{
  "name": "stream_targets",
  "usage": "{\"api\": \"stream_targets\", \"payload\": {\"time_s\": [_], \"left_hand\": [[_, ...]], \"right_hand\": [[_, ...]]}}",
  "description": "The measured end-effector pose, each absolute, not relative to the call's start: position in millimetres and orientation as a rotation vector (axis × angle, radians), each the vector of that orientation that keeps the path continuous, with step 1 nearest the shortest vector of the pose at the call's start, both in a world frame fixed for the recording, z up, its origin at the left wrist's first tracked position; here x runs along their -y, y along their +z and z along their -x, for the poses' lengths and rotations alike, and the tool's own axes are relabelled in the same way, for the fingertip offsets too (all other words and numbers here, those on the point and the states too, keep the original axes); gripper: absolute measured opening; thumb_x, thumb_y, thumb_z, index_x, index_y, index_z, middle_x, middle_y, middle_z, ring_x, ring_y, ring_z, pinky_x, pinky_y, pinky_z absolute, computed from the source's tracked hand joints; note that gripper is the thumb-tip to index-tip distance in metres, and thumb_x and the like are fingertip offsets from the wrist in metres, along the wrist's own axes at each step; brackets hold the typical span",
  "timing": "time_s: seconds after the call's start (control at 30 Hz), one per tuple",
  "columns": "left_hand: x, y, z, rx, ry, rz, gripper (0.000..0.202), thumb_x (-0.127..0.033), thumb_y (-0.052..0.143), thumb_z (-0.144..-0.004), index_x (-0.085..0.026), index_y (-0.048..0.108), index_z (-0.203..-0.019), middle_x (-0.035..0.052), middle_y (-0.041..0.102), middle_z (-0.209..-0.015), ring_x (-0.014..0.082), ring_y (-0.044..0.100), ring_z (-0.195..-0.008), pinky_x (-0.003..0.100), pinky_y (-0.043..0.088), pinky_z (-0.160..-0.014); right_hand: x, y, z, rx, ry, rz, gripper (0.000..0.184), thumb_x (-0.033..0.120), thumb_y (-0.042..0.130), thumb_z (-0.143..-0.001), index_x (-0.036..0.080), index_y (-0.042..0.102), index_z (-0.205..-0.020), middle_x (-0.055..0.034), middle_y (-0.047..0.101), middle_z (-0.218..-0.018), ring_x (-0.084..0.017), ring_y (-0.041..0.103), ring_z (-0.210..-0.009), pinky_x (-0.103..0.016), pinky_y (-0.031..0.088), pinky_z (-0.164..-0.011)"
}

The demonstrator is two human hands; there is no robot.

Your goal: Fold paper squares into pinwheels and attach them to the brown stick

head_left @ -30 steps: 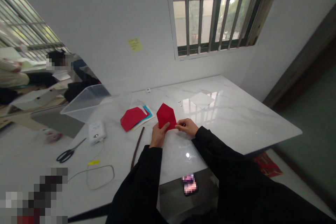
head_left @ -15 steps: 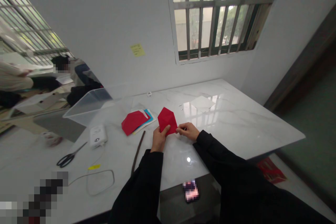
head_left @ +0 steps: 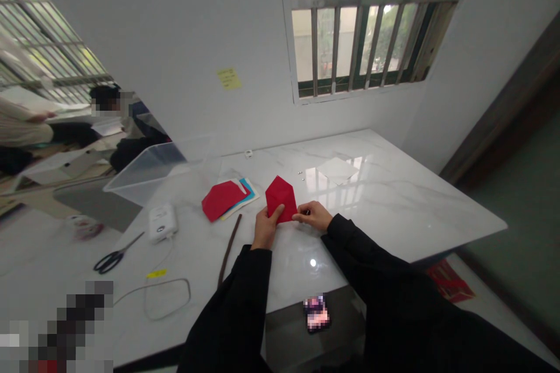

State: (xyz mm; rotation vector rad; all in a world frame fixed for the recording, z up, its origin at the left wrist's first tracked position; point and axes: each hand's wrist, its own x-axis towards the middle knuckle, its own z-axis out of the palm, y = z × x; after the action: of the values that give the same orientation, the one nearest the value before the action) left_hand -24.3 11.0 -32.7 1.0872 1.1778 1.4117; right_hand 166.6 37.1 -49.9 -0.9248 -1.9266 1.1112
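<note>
A red paper envelope (head_left: pixel 280 191) with its pointed flap up is held above the marble-patterned table. My left hand (head_left: pixel 266 226) grips its lower left part, thumb across the front. At the lower right corner, my right hand (head_left: pixel 314 215) has its fingers pinched together against the envelope's edge; whether anything else is between them I cannot make out. To the left lies a stack of papers or envelopes, with a red envelope (head_left: pixel 221 201) on top and blue and white ones under it. A white sheet (head_left: pixel 338 170) lies beyond my right hand.
A dark strip (head_left: pixel 229 250) lies left of my left forearm. Scissors (head_left: pixel 114 259), a white device (head_left: pixel 161 222) with a cable and a clear plastic bin (head_left: pixel 140 169) stand further left. Tiny metallic bits (head_left: pixel 301 173) lie behind the envelope. A person (head_left: pixel 30 122) sits far left.
The red envelope has turned and shifted very slightly in my left hand. My right hand stays at its lower right corner. The whole view has shifted a little.
</note>
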Motion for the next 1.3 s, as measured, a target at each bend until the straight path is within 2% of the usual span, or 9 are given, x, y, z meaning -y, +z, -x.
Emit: {"api": "stream_targets", "payload": {"time_s": [0.37, 0.57, 0.83, 0.97, 1.07, 1.3], "left_hand": [[-12.4, -35.9, 26.6, -1.215, 1.396, -1.139, 0.064, -0.058, 0.085, -0.062, -0.008, 0.076, -0.101, 0.0129, 0.077, -0.085, 0.0298, 0.072, -0.084, 0.042, 0.056, -0.081], [-9.7, -36.4, 24.0, -1.225, 1.256, -1.307, 0.055, -0.052, 0.085, -0.065, -0.01, 0.077, -0.1, 0.0108, 0.077, -0.087, 0.0266, 0.07, -0.079, 0.036, 0.055, -0.074], [-7.5, -31.5, 23.0, -1.196, 1.217, -1.362, 0.052, -0.053, 0.085, -0.065, -0.012, 0.077, -0.097, 0.008, 0.076, -0.083, 0.025, 0.068, -0.075, 0.034, 0.054, -0.072], [-9.2, -31.4, 23.3, -1.213, 1.237, -1.353, 0.043, -0.055, 0.081, -0.069, -0.014, 0.075, -0.082, 0.0048, 0.071, -0.069, 0.0181, 0.062, -0.061, 0.029, 0.05, -0.064], [-9.7, -31.3, 23.2, -1.247, 1.266, -1.282, 0.041, -0.055, 0.081, -0.069, -0.015, 0.071, -0.071, 0.0047, 0.069, -0.063, 0.0157, 0.06, -0.058, 0.027, 0.048, -0.061], [-7.2, -27.2, 20.2, -1.282, 1.315, -1.168, 0.042, -0.055, 0.081, -0.069, -0.015, 0.068, -0.068, 0.0045, 0.069, -0.063, 0.0144, 0.061, -0.059, 0.025, 0.05, -0.063]], "right_hand": [[-37.3, -49.1, -165.9, 1.915, 1.129, 0.913, 0.046, 0.057, 0.063, -0.087, 0.014, 0.075, -0.077, -0.0013, 0.064, -0.064, -0.012, 0.052, -0.059, -0.024, 0.038, -0.061], [-38.3, -54.1, -163.8, 1.766, 1.175, 0.939, 0.045, 0.054, 0.07, -0.081, 0.013, 0.078, -0.096, -0.0042, 0.072, -0.077, -0.013, 0.053, -0.062, -0.025, 0.038, -0.059], [-42.1, -59.1, -164.3, 1.645, 1.298, 0.882, 0.044, 0.052, 0.075, -0.076, 0.012, 0.078, -0.096, -0.0068, 0.075, -0.085, -0.017, 0.063, -0.069, -0.027, 0.047, -0.065], [-46.6, -60.2, -165.6, 1.455, 1.363, 0.859, 0.05, 0.052, 0.077, -0.074, 0.01, 0.076, -0.101, -0.0099, 0.076, -0.092, -0.019, 0.067, -0.076, -0.031, 0.051, -0.072], [-48.9, -60.2, -166.5, 1.351, 1.392, 0.876, 0.054, 0.053, 0.08, -0.071, 0.009, 0.075, -0.1, -0.0118, 0.076, -0.093, -0.021, 0.069, -0.078, -0.033, 0.053, -0.075], [-48.2, -57.5, -165.7, 1.271, 1.393, 0.874, 0.051, 0.054, 0.082, -0.067, 0.011, 0.075, -0.094, -0.0112, 0.077, -0.092, -0.023, 0.071, -0.08, -0.037, 0.054, -0.078]]}}
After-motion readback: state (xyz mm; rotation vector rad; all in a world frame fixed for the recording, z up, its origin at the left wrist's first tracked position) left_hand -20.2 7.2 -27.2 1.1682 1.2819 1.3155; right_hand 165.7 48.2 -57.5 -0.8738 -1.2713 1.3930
